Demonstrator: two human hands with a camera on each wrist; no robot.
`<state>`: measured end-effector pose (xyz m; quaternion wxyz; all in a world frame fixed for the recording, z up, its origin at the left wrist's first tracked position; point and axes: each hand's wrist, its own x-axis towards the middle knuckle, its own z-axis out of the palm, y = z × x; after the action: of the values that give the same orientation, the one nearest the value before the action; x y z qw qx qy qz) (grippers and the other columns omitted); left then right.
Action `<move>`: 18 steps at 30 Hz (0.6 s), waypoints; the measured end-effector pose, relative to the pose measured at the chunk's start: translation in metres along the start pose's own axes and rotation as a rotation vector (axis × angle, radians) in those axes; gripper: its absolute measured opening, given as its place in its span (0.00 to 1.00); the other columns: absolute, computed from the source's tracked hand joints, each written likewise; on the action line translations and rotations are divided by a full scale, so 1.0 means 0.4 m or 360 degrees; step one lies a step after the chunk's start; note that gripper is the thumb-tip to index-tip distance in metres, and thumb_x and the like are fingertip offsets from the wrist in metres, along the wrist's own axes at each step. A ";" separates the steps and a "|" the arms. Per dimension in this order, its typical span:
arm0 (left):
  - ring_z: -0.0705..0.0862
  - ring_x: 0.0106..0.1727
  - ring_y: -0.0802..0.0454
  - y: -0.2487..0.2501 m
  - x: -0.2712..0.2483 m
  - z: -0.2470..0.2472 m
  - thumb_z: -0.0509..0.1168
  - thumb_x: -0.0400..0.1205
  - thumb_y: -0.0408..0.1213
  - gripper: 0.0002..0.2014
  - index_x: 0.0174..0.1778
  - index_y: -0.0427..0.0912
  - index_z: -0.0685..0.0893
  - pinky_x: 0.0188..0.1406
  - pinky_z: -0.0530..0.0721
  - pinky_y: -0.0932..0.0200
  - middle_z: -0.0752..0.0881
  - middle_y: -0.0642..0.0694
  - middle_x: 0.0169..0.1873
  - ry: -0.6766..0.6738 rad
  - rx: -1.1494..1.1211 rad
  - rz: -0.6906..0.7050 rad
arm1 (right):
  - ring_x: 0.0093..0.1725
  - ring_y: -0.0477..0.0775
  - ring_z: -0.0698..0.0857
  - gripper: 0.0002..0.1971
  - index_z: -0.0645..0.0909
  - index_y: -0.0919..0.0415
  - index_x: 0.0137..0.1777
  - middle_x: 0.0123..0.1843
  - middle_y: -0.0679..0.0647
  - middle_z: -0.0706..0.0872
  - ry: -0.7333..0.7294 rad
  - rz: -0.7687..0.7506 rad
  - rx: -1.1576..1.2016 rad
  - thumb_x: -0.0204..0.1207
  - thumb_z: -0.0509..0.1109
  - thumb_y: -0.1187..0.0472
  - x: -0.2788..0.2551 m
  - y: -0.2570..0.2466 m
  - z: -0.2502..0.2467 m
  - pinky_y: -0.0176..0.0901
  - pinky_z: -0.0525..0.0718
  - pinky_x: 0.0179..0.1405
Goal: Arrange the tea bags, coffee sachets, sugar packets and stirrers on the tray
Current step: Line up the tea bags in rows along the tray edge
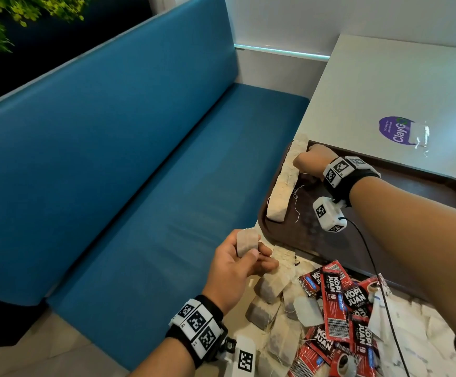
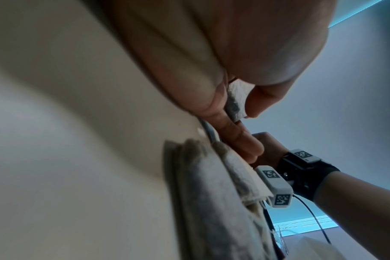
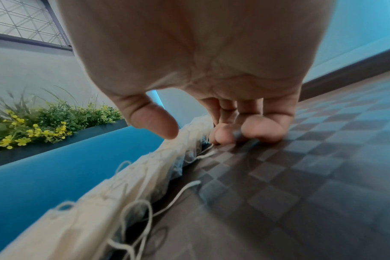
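Observation:
A brown tray [image 1: 401, 191] lies on the table. Along its left rim stands a row of tea bags [image 1: 282, 186] on edge. My right hand [image 1: 301, 159] is at the far end of that row. In the right wrist view its thumb [image 3: 158, 123] lies over the tops of the row of tea bags [image 3: 134, 176], and its curled fingers [image 3: 245, 130] press on the tray floor [image 3: 301, 176] beside them. My left hand [image 1: 251, 253] hovers off the tray's near left corner, pinching one tea bag [image 1: 246, 240], also visible in the left wrist view [image 2: 234, 102].
Loose tea bags [image 1: 270, 306], red coffee sachets [image 1: 335, 308] and white packets [image 1: 379, 314] are heaped on the marble tabletop [image 1: 433, 338] near me. A blue bench [image 1: 139, 159] runs along the left. A purple sticker [image 1: 396, 130] marks the far white table. A black cable [image 1: 371, 262] hangs from my right wrist.

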<state>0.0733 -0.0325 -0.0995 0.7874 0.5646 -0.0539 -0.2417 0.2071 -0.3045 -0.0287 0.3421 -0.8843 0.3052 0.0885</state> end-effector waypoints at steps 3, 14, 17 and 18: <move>0.90 0.46 0.29 0.006 -0.004 0.003 0.60 0.78 0.22 0.14 0.58 0.32 0.81 0.57 0.89 0.29 0.87 0.33 0.48 -0.0034 -0.0008 -0.0005 | 0.35 0.59 0.83 0.15 0.83 0.68 0.53 0.39 0.59 0.85 0.0005 -0.0012 0.0048 0.69 0.66 0.61 -0.025 0.004 -0.008 0.43 0.75 0.30; 0.90 0.42 0.33 0.013 -0.008 0.011 0.48 0.85 0.11 0.21 0.65 0.33 0.75 0.45 0.92 0.47 0.88 0.32 0.44 0.0058 -0.0017 -0.0051 | 0.40 0.37 0.84 0.13 0.88 0.47 0.59 0.50 0.44 0.90 -0.0441 -0.0794 -0.0098 0.75 0.79 0.51 -0.378 -0.011 0.042 0.38 0.81 0.49; 0.90 0.44 0.33 0.021 -0.013 0.013 0.54 0.88 0.15 0.17 0.67 0.36 0.76 0.46 0.92 0.48 0.89 0.30 0.47 0.0058 -0.0001 -0.0059 | 0.44 0.40 0.86 0.15 0.88 0.47 0.59 0.47 0.43 0.90 -0.0474 -0.0752 -0.0092 0.75 0.80 0.47 -0.425 0.020 0.106 0.37 0.83 0.49; 0.90 0.45 0.33 0.023 -0.014 0.012 0.54 0.88 0.15 0.18 0.66 0.38 0.77 0.46 0.92 0.46 0.89 0.31 0.49 0.0053 0.0030 -0.0058 | 0.44 0.42 0.87 0.13 0.89 0.48 0.57 0.45 0.44 0.90 -0.0437 -0.0753 -0.0064 0.75 0.79 0.47 -0.432 0.028 0.120 0.39 0.85 0.48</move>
<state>0.0695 -0.0319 -0.0883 0.7783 0.5768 -0.0328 -0.2459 0.0648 -0.1964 -0.0078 0.3738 -0.9173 0.0391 0.1312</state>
